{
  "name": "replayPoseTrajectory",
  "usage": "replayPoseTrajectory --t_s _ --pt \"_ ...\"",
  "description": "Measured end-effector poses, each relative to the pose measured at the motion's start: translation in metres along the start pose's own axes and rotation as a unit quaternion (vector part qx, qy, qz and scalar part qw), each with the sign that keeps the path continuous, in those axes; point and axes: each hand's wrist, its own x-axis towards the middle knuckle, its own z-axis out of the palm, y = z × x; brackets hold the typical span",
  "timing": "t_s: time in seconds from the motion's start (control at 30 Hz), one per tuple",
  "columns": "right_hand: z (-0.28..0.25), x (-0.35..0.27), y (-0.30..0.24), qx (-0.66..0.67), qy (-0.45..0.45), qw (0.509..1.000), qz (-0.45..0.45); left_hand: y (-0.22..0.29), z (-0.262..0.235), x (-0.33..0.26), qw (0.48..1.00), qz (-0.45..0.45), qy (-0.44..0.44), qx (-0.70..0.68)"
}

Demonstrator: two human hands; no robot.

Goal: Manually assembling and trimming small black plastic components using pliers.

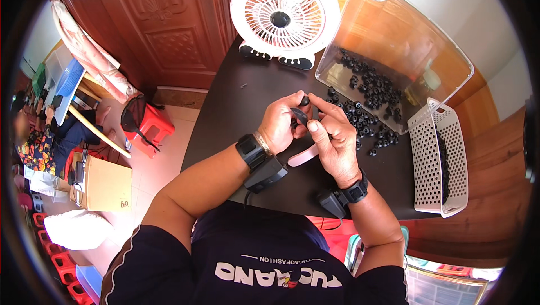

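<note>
Above the dark table, both hands meet close together. My left hand [278, 123] is closed, pinching a small black round part [304, 101] at its fingertips. My right hand [338, 140] is closed around a small tool with a pale pink handle [304, 156], whose end sticks out below the palm. A dark, blade-like piece [300, 116] shows between the hands; the fingers hide whether it belongs to that tool. Just beyond my right hand lie many loose black round parts [371, 125], spread at the mouth of a tilted clear plastic bin [450, 60].
A white fan [279, 19] stands at the table's far edge. At the right is a white perforated basket [426, 161] with black parts inside. On the floor at left are a red stool [156, 126] and a cardboard box [107, 184]. Another person [42, 150] sits far left.
</note>
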Motion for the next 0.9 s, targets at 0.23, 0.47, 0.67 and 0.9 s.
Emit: replayPoseTrajectory --t_s 0.23,0.47,0.67,0.9 --pt "0.001 -0.001 -0.002 -0.048 -0.019 0.998 -0.028 -0.001 -0.004 0.002 0.999 0.021 0.029 0.017" --pt "-0.001 0.001 -0.005 -0.064 -0.021 0.997 -0.039 0.001 -0.002 0.0 0.999 0.01 0.047 0.022" --pt "-0.007 0.002 0.007 0.039 0.024 0.998 -0.031 0.003 0.006 -0.005 0.998 -0.021 0.035 0.039" --pt "-0.008 0.001 0.021 0.301 0.079 0.924 0.22 -0.002 0.008 -0.005 0.996 -0.055 -0.062 0.03"
